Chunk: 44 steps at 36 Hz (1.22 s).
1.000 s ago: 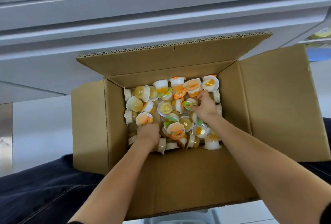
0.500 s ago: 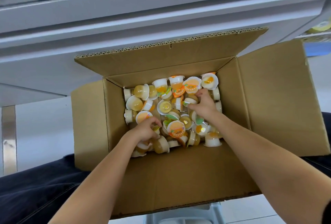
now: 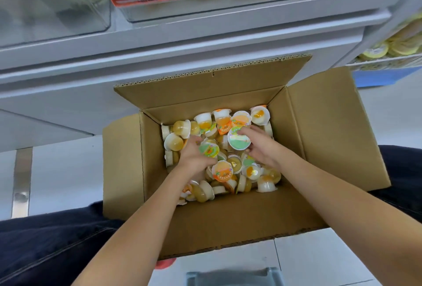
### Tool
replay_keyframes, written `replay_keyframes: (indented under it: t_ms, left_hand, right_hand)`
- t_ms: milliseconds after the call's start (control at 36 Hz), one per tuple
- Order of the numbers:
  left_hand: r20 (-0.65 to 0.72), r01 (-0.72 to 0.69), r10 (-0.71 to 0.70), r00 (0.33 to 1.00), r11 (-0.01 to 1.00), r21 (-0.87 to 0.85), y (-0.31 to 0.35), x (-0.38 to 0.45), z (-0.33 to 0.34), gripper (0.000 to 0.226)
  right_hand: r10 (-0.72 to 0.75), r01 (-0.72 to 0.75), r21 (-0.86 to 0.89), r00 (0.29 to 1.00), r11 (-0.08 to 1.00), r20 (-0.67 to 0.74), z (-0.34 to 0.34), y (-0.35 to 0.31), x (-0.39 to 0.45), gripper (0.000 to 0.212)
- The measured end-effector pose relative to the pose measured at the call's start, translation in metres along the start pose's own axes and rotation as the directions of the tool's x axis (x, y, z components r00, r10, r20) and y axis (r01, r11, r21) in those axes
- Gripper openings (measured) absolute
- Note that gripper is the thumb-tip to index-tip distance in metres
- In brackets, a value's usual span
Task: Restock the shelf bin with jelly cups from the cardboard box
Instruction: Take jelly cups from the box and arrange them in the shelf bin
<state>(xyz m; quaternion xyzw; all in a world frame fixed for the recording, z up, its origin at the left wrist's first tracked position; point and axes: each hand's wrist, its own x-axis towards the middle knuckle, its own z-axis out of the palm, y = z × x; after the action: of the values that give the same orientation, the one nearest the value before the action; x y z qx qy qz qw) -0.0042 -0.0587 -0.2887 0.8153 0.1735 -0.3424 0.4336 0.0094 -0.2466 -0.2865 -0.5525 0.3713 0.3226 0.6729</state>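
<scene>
Both hands, left (image 3: 194, 155) and right (image 3: 258, 146), clutch jelly cups (image 3: 238, 140) inside the cardboard box (image 3: 319, 125); overfilled grips could spill cups.

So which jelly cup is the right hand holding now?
The right hand grips the cup with the pale green lid, lid facing up, lifted above the pile. Most cups around it have orange lids or lie tipped over in the box.

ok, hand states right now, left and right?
Left hand: grips a green-lidded jelly cup.
Right hand: grips a larger green-lidded jelly cup.
</scene>
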Motion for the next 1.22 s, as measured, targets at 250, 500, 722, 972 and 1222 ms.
replay_keyframes:
  t_ms: [250, 500, 722, 972, 1222]
  left_hand:
    - [0.055, -0.413, 0.41, 0.911, 0.909, 0.06, 0.125, -0.08, -0.063, 0.071]
    - [0.107, -0.51, 0.56, 0.822, 0.806, -0.3, 0.206, -0.181, -0.128, 0.041]
    - [0.16, -0.169, 0.53, 0.833, 0.519, -0.838, 0.221, -0.195, -0.113, 0.047]
    - [0.257, -0.212, 0.587, 0.767, 0.611, -0.763, 0.227, -0.184, -0.115, 0.061]
    - [0.321, -0.071, 0.546, 0.774, 0.577, -0.813, 0.223, -0.189, -0.112, 0.018]
  right_hand:
    - [-0.228, 0.202, 0.144, 0.954, 0.969, 0.196, 0.02, -0.103, -0.105, 0.027]
    - [-0.723, 0.811, -0.143, 0.573, 0.567, 0.386, 0.024, -0.164, -0.246, 0.036]
    - [-0.81, 0.933, -0.231, 0.356, 0.278, 0.465, 0.024, -0.168, -0.262, 0.048]
    - [-0.832, 0.928, -0.294, 0.343, 0.228, 0.436, 0.015, -0.178, -0.252, 0.048]
    - [-0.718, 0.898, -0.401, 0.401, 0.183, 0.569, 0.013, -0.181, -0.26, 0.062]
